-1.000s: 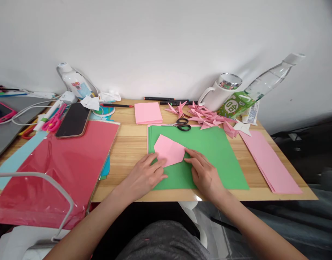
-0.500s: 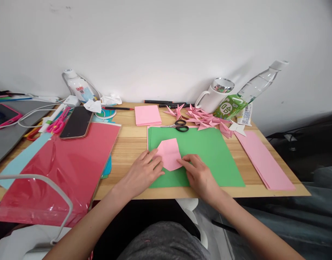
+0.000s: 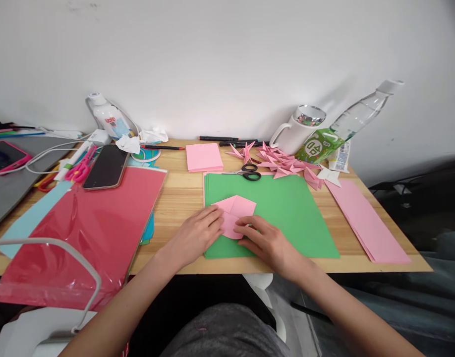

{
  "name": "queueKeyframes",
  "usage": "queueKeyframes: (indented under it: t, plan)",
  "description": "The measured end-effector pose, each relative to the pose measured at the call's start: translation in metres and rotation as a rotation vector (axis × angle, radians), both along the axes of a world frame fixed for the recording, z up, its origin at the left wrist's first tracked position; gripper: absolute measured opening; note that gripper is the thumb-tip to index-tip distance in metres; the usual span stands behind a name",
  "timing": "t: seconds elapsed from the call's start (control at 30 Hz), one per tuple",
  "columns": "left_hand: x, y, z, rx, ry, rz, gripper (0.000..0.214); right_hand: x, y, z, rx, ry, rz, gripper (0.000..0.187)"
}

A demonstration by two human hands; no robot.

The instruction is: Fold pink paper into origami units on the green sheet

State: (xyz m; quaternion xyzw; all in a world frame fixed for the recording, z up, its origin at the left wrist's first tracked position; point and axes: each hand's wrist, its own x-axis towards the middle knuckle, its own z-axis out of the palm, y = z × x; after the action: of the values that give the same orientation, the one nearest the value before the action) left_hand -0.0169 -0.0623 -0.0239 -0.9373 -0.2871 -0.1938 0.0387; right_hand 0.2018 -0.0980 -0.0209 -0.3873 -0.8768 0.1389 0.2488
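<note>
A small pink sheet of paper (image 3: 241,206), folded along its upper part, lies on a stack of green sheets (image 3: 287,218). My left hand (image 3: 201,230) holds the paper at its left edge, its fingers close together and their tips on the sheet. At the lower right of the paper, my right hand (image 3: 266,240) has its fingers bent and closed on the edge. That edge curls up a little, and the fingertips partly cover it. Above the paper, black-handled scissors (image 3: 251,171) rest on the green stack's back edge.
Folded pink paper pieces (image 3: 283,162) are heaped behind the green stack, near a white mug (image 3: 296,131) and a leaning bottle (image 3: 361,116). Pink squares (image 3: 204,157) lie at the back, pink strips (image 3: 367,223) at right. Left are a phone (image 3: 106,167) and red sheets (image 3: 101,233).
The pink paper has been turned, and a folded flap with crossing edges now shows on its upper part. My right hand has shifted slightly left and down along its edge.
</note>
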Motion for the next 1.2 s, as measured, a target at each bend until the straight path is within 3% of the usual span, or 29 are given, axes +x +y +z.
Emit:
queueKeyframes:
  t: [0.13, 0.37, 0.6, 1.2]
  plan:
    - [-0.001, 0.002, 0.002, -0.059, -0.056, -0.020, 0.026, 0.002, 0.009, -0.001, -0.025, 0.077, -0.013, 0.013]
    - [-0.001, 0.001, -0.003, -0.165, -0.158, -0.012, 0.021, -0.012, 0.017, -0.007, -0.100, 0.112, -0.317, 0.003]
    - [-0.001, 0.001, -0.002, -0.210, -0.221, -0.004, 0.021, -0.017, 0.017, -0.009, -0.045, 0.079, -0.319, 0.012]
    - [0.008, -0.004, -0.003, -0.211, -0.235, 0.051, 0.016, -0.023, 0.020, -0.005, -0.101, 0.010, -0.381, 0.014]
